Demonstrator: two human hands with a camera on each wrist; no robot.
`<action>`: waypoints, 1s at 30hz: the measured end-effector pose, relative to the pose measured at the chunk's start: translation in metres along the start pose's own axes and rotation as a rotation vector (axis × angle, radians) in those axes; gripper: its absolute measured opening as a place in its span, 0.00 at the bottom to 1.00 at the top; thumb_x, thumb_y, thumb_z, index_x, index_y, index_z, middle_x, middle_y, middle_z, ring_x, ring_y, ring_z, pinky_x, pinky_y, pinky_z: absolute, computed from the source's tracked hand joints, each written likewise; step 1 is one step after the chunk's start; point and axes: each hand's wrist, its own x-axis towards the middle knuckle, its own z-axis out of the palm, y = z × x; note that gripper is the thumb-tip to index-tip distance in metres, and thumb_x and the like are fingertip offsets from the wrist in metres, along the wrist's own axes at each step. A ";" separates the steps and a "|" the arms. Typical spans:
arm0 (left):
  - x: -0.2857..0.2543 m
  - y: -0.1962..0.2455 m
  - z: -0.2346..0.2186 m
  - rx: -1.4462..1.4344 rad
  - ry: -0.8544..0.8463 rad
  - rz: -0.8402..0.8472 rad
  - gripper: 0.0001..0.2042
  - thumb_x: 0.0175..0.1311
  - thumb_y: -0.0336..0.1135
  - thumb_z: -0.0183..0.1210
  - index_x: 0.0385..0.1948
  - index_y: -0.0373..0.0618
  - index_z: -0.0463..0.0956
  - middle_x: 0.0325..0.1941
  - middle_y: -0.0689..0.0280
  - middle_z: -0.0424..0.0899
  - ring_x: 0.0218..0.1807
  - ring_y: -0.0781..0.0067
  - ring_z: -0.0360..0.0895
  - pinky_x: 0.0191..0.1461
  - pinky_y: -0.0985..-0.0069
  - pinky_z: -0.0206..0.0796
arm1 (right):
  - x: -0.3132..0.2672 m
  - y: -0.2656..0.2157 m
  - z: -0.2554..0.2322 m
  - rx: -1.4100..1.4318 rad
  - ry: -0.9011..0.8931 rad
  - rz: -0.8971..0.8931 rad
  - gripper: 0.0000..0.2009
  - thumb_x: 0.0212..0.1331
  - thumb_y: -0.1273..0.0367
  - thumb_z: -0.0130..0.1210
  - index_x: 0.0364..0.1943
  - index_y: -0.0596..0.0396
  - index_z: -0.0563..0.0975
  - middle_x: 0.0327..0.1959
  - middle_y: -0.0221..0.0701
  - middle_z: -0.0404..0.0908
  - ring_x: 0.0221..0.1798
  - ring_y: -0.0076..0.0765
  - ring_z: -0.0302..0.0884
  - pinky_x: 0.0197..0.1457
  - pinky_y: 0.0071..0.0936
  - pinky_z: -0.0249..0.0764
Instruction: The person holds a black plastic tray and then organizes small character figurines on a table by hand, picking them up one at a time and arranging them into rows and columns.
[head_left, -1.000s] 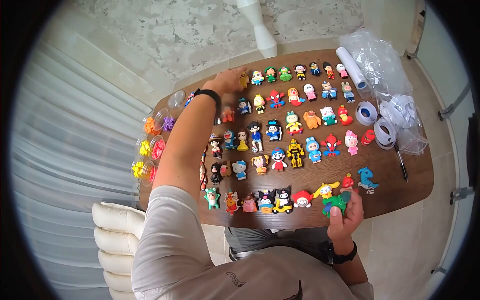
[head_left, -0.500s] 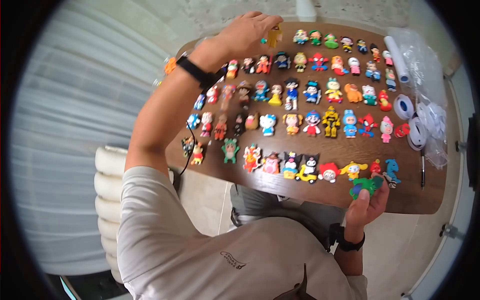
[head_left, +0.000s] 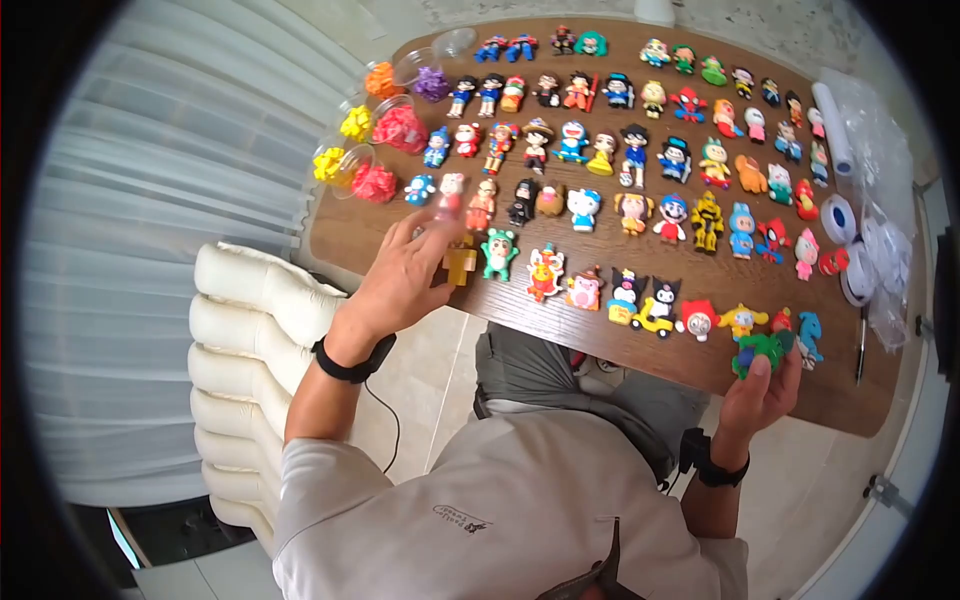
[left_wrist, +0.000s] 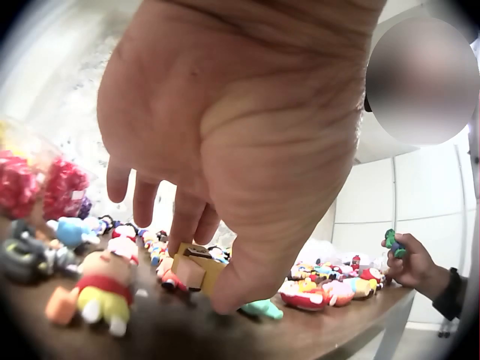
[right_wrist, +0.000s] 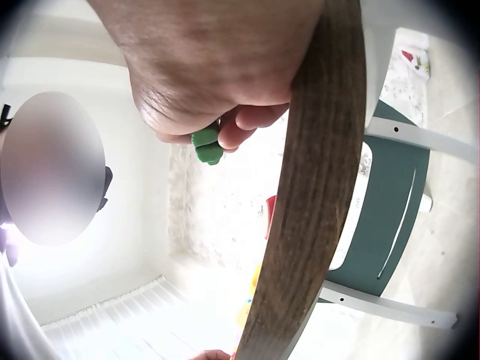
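Observation:
In the head view my left hand (head_left: 395, 280) is low over the table's near left edge. Its thumb and index finger pinch a yellow blocky toy figure (head_left: 460, 264), which shows a pale square face (left_wrist: 190, 273) in the left wrist view. A green frog-suited figure (head_left: 498, 254) lies just right of it, and a pink-and-white figure (head_left: 451, 190) is beyond the fingertips. At the near right, my right hand (head_left: 762, 400) grips a green toy figure (head_left: 756, 355) with some blue on it, beside a blue dinosaur figure (head_left: 811, 338). In the right wrist view the palm hides most of it.
Several rows of small toy figures cover the wooden table (head_left: 590, 350). Tubs of red pieces (head_left: 400, 130) and other coloured pieces line the left edge. A white roll (head_left: 832, 130), clear plastic (head_left: 872, 150), tape rolls (head_left: 840, 217) and a pen (head_left: 861, 345) lie right.
My left hand has lifted the yellow figure from the far row and carried it to the near left edge. My right hand still holds the green figure. The head view has shifted.

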 end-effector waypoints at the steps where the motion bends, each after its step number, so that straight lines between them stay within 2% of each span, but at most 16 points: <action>1: -0.002 0.001 0.007 0.000 -0.005 -0.009 0.35 0.48 0.27 0.68 0.64 0.49 0.68 0.61 0.58 0.79 0.73 0.44 0.61 0.74 0.54 0.55 | 0.001 -0.001 0.003 0.014 -0.019 -0.004 0.25 0.66 0.68 0.59 0.63 0.70 0.71 0.57 0.41 0.80 0.55 0.32 0.80 0.58 0.29 0.77; 4: -0.004 0.004 0.013 0.058 0.019 0.028 0.38 0.47 0.27 0.69 0.67 0.51 0.66 0.61 0.60 0.80 0.74 0.45 0.60 0.76 0.54 0.52 | 0.002 -0.008 0.010 -0.055 -0.026 -0.015 0.26 0.65 0.72 0.59 0.65 0.69 0.69 0.53 0.40 0.82 0.51 0.29 0.81 0.55 0.27 0.78; 7: 0.002 0.021 0.004 0.126 0.081 0.053 0.35 0.47 0.26 0.70 0.63 0.49 0.71 0.59 0.58 0.81 0.72 0.46 0.62 0.74 0.53 0.55 | 0.005 -0.020 0.015 -0.026 -0.046 0.021 0.28 0.63 0.77 0.58 0.68 0.69 0.67 0.48 0.39 0.84 0.48 0.27 0.82 0.52 0.24 0.78; 10: 0.019 0.045 -0.018 0.109 0.177 0.176 0.31 0.48 0.26 0.70 0.60 0.46 0.74 0.56 0.56 0.82 0.66 0.48 0.70 0.68 0.56 0.64 | 0.007 -0.022 0.015 0.034 -0.075 0.072 0.29 0.62 0.78 0.58 0.68 0.68 0.65 0.44 0.39 0.85 0.46 0.26 0.82 0.50 0.22 0.77; 13: 0.051 0.087 -0.029 -0.051 0.172 0.397 0.29 0.49 0.27 0.71 0.57 0.45 0.76 0.53 0.57 0.83 0.57 0.52 0.78 0.59 0.60 0.71 | 0.004 -0.022 0.012 0.000 -0.106 0.057 0.29 0.62 0.79 0.57 0.68 0.69 0.65 0.44 0.39 0.85 0.46 0.26 0.81 0.49 0.22 0.78; 15: 0.074 0.128 -0.030 -0.100 0.122 0.606 0.27 0.48 0.31 0.72 0.54 0.44 0.77 0.52 0.59 0.83 0.52 0.56 0.81 0.52 0.62 0.74 | 0.009 -0.021 0.016 -0.018 -0.118 0.021 0.29 0.62 0.79 0.57 0.68 0.69 0.65 0.44 0.40 0.85 0.46 0.26 0.81 0.48 0.22 0.78; 17: 0.096 0.173 -0.013 -0.174 0.194 0.833 0.28 0.48 0.37 0.71 0.55 0.44 0.76 0.50 0.62 0.83 0.52 0.60 0.80 0.51 0.65 0.72 | 0.008 -0.020 0.017 -0.010 -0.125 0.002 0.29 0.61 0.79 0.57 0.68 0.69 0.64 0.44 0.40 0.85 0.46 0.26 0.81 0.48 0.22 0.78; 19: 0.104 0.212 -0.011 -0.062 0.161 0.933 0.27 0.53 0.40 0.65 0.56 0.41 0.75 0.46 0.65 0.81 0.47 0.67 0.79 0.47 0.72 0.68 | 0.004 -0.019 0.013 0.035 -0.134 0.043 0.30 0.61 0.80 0.57 0.69 0.68 0.63 0.53 0.41 0.81 0.52 0.29 0.79 0.56 0.25 0.76; 21: 0.109 0.233 0.006 -0.022 0.239 0.992 0.26 0.55 0.39 0.61 0.57 0.38 0.73 0.42 0.67 0.78 0.43 0.71 0.76 0.44 0.74 0.64 | 0.006 -0.019 0.013 0.075 -0.096 0.066 0.31 0.61 0.80 0.57 0.70 0.67 0.62 0.58 0.40 0.78 0.56 0.30 0.77 0.60 0.27 0.73; 22: 0.112 0.240 0.010 -0.004 0.274 1.025 0.26 0.56 0.39 0.59 0.58 0.36 0.73 0.40 0.68 0.77 0.41 0.72 0.75 0.43 0.76 0.62 | 0.009 -0.023 0.021 0.109 0.008 0.044 0.33 0.59 0.79 0.60 0.71 0.67 0.61 0.60 0.37 0.74 0.58 0.29 0.74 0.64 0.27 0.70; 25: 0.117 0.247 0.010 0.059 0.289 1.072 0.23 0.56 0.38 0.57 0.52 0.35 0.74 0.35 0.68 0.76 0.41 0.71 0.74 0.43 0.73 0.62 | 0.011 -0.023 0.012 -0.217 -0.093 -0.064 0.36 0.57 0.78 0.63 0.71 0.66 0.60 0.59 0.35 0.73 0.57 0.27 0.73 0.62 0.25 0.70; 26: 0.119 0.248 0.012 0.058 0.304 1.082 0.22 0.55 0.38 0.58 0.51 0.35 0.74 0.36 0.69 0.76 0.41 0.71 0.74 0.44 0.73 0.61 | 0.010 -0.024 0.015 -0.060 -0.075 -0.009 0.38 0.54 0.78 0.66 0.71 0.66 0.61 0.56 0.33 0.75 0.55 0.25 0.74 0.61 0.25 0.71; 29: 0.122 0.250 0.007 0.115 0.262 1.097 0.24 0.54 0.40 0.60 0.50 0.32 0.74 0.35 0.68 0.77 0.39 0.69 0.74 0.42 0.73 0.61 | 0.011 -0.027 0.015 -0.069 -0.086 0.007 0.38 0.58 0.73 0.63 0.72 0.65 0.58 0.50 0.34 0.79 0.52 0.25 0.76 0.57 0.22 0.72; 30: 0.126 0.248 0.005 0.041 0.250 1.086 0.26 0.53 0.40 0.61 0.52 0.33 0.73 0.34 0.67 0.76 0.39 0.69 0.75 0.42 0.71 0.63 | 0.011 -0.028 0.015 -0.036 -0.075 0.005 0.37 0.60 0.71 0.62 0.73 0.65 0.57 0.47 0.34 0.80 0.50 0.24 0.77 0.55 0.21 0.72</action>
